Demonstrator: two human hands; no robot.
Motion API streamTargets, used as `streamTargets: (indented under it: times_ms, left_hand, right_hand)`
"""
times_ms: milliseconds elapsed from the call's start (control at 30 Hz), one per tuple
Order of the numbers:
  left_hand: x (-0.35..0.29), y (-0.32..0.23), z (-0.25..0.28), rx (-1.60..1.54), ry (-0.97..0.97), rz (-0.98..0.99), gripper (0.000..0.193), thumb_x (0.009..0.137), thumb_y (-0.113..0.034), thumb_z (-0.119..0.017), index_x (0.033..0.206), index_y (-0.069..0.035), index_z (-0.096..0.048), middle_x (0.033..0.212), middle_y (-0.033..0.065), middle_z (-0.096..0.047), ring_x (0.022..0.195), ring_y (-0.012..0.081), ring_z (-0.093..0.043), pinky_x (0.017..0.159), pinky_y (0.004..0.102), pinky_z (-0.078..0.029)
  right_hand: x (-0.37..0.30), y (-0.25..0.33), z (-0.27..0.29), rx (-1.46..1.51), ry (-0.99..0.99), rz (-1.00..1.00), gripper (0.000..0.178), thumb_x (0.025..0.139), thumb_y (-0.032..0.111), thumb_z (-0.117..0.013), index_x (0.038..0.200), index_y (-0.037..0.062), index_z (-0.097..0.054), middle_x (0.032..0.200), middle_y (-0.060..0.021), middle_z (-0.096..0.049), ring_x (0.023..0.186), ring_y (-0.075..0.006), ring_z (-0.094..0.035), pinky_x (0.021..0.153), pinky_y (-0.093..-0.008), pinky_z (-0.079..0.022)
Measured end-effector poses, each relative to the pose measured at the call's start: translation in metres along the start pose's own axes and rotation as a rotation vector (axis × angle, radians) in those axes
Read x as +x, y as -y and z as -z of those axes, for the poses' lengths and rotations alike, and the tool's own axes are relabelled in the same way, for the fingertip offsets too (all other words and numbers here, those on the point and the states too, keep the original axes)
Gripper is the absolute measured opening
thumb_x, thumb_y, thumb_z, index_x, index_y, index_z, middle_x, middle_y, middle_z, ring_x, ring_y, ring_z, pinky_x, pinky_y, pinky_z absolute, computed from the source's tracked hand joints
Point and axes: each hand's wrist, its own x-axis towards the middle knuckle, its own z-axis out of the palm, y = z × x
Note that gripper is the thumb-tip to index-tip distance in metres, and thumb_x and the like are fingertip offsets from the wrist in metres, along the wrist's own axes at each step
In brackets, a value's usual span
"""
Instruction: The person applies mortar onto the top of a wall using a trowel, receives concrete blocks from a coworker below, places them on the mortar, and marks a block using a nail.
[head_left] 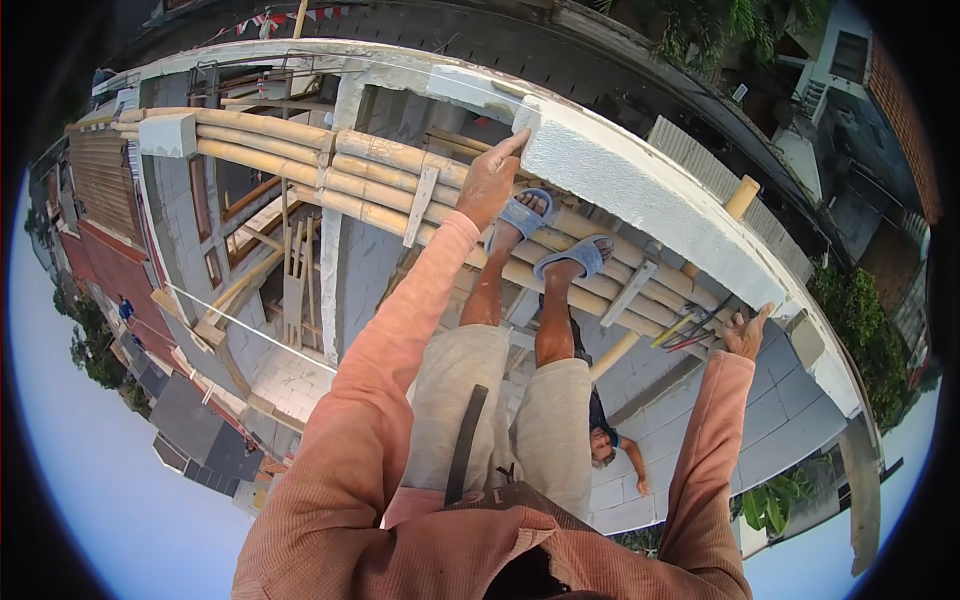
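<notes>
Overhead, white block wall top (640, 175), running diagonally above bamboo scaffold poles (400, 160). Left hand (490, 180) flat against wall edge, grip released, fingers spread on the block. Right hand (745, 332) open near wall face beside loose coloured wires (690, 330), grasping nothing. Slippered feet (555, 240) on round poles; likely hazards: sandal slipping off bamboo, poles rolling, or debris dropping on the person below (605, 450).
</notes>
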Motion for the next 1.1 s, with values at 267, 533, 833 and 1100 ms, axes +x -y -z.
streamTargets:
  times_ms: [267, 533, 833, 1100]
  left_hand:
    - [-0.046, -0.038, -0.004, 0.015, 0.037, -0.105, 0.059, 0.094, -0.012, -0.054, 0.15, 0.001, -0.04, 0.153, 0.0171, -0.043, 0.143, 0.0262, -0.04, 0.116, 0.038, -0.034]
    - [-0.031, -0.035, -0.013, 0.177, 0.014, -0.018, 0.073, 0.1, -0.039, -0.057, 0.156, -0.004, -0.026, 0.156, 0.0164, -0.036, 0.143, 0.028, -0.038, 0.117, 0.0471, -0.03]
    - [0.063, 0.038, 0.002, -0.409, -0.09, 0.303, 0.094, 0.096, -0.075, -0.016, 0.153, -0.003, -0.033, 0.147, 0.016, -0.052, 0.139, 0.0296, -0.043, 0.117, 0.047, -0.024]
    - [0.098, 0.075, 0.007, -0.417, -0.046, 0.406, 0.079, 0.102, -0.063, -0.031, 0.142, 0.004, -0.045, 0.123, 0.0178, -0.067, 0.103, 0.023, -0.067, 0.088, 0.0346, -0.053]
  right_hand:
    - [0.01, -0.006, 0.003, 0.023, 0.01, 0.005, 0.066, 0.087, 0.07, -0.061, 0.132, 0.0236, -0.047, 0.085, 0.0031, -0.044, 0.06, -0.0124, -0.04, 0.056, -0.0292, -0.033]
    - [0.007, -0.011, -0.002, 0.066, -0.019, 0.004, 0.053, 0.091, 0.065, -0.061, 0.122, 0.0227, -0.055, 0.089, 0.0051, -0.051, 0.059, -0.0123, -0.042, 0.054, -0.0287, -0.033]
    - [0.023, -0.016, 0.034, -0.098, 0.061, 0.105, 0.05, 0.094, 0.061, -0.059, 0.127, 0.024, -0.052, 0.093, 0.0062, -0.052, 0.068, -0.0105, -0.044, 0.055, -0.0257, -0.034]
    - [0.01, -0.015, -0.007, 0.046, -0.07, 0.048, 0.068, 0.088, 0.072, -0.058, 0.133, 0.0224, -0.049, 0.094, 0.0046, -0.051, 0.059, -0.0112, -0.042, 0.053, -0.0293, -0.036]
